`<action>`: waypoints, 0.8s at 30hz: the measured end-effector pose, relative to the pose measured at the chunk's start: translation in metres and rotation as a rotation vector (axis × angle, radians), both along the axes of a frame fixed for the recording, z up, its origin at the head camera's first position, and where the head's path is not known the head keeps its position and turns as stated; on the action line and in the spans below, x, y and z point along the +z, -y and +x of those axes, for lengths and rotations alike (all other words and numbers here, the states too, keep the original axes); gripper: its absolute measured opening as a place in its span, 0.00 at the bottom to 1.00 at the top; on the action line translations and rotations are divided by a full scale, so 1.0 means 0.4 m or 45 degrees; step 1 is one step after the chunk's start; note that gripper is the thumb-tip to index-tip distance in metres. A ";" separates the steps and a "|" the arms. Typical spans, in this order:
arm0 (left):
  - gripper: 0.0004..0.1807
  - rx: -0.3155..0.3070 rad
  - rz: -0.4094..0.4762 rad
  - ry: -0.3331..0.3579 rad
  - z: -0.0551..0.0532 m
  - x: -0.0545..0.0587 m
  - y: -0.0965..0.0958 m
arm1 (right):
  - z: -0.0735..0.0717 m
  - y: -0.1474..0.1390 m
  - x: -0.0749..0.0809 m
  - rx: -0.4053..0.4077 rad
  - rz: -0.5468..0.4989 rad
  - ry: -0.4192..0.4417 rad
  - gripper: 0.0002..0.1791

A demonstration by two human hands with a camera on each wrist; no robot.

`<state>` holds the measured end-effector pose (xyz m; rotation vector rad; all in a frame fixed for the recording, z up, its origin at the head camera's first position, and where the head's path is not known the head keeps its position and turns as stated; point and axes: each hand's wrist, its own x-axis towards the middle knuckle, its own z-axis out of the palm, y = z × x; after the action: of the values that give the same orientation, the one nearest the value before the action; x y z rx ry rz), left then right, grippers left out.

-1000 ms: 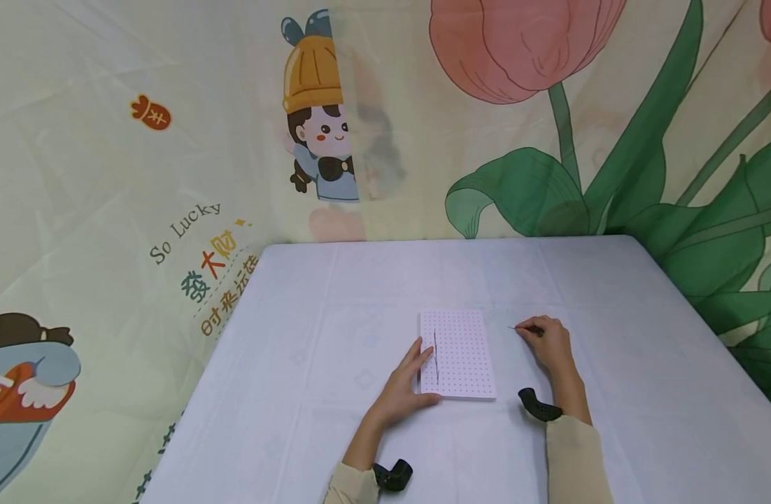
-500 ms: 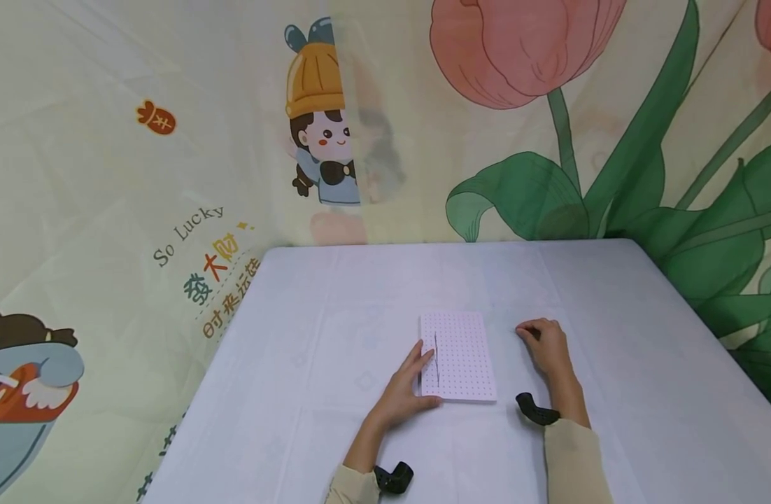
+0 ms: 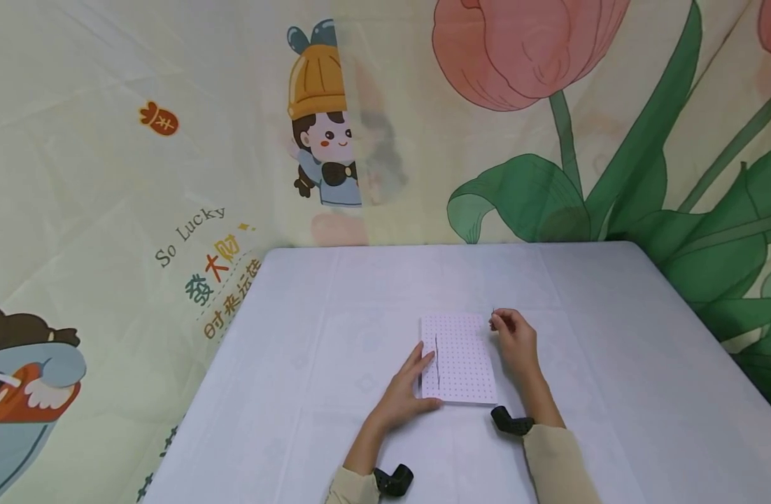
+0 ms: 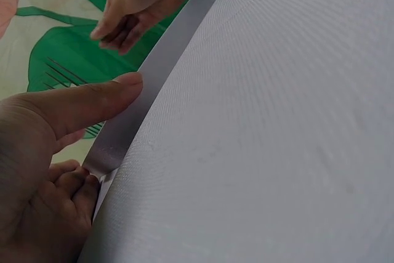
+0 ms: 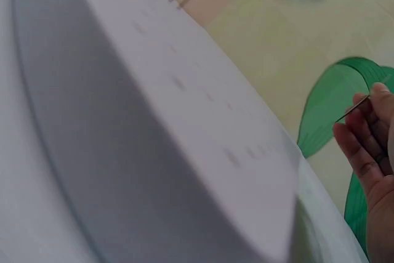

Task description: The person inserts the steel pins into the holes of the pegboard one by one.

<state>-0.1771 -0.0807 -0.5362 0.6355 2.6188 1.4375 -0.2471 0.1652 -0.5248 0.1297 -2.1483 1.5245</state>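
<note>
A white board with a grid of small holes [image 3: 466, 360] lies on the table. Along its left side runs a row of thin dark pins [image 3: 437, 364]; the left wrist view shows several pins [image 4: 66, 71] standing up from it. My left hand [image 3: 399, 393] holds the board at its near left corner, thumb on the near edge and fingers along the left side. Just off the board's far right corner, my right hand [image 3: 518, 346] pinches a thin needle-like pin [image 5: 353, 109] between thumb and fingertips. In the right wrist view that pin points out at a slant.
A white cloth covers the table [image 3: 335, 315]. Behind it hangs a printed backdrop [image 3: 404, 217] with flowers and cartoon figures. A black wrist mount [image 3: 394, 480] sits on the left wrist, and another black mount [image 3: 511, 421] on the right.
My right hand has moved left toward the board's far right corner and turned, with the pin still pinched. My left hand stays in place on the board.
</note>
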 end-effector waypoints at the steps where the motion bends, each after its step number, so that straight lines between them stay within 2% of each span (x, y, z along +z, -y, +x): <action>1: 0.49 0.000 0.000 0.000 0.000 -0.001 0.001 | 0.001 0.017 0.003 0.031 -0.060 -0.021 0.12; 4: 0.49 -0.004 -0.006 0.002 0.001 -0.001 0.003 | 0.004 0.067 0.012 0.151 -0.225 -0.063 0.10; 7: 0.49 -0.017 -0.009 -0.012 0.002 0.000 0.005 | 0.014 0.111 0.025 0.259 -0.245 -0.070 0.07; 9: 0.48 -0.030 -0.011 -0.039 0.002 0.002 0.005 | 0.015 0.132 0.023 0.312 -0.205 -0.078 0.06; 13: 0.48 -0.050 -0.001 -0.076 0.004 0.003 0.006 | 0.009 0.158 0.008 0.341 -0.081 -0.115 0.07; 15: 0.49 -0.053 0.001 -0.066 0.003 0.003 0.007 | 0.007 0.165 0.005 0.329 -0.016 -0.132 0.07; 24: 0.48 -0.059 0.001 -0.076 0.000 0.001 0.010 | -0.001 0.180 -0.006 0.352 0.009 -0.119 0.07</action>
<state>-0.1770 -0.0849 -0.5358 0.7452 2.6293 1.4288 -0.2477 0.0932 -0.5273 0.5095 -2.1290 1.6247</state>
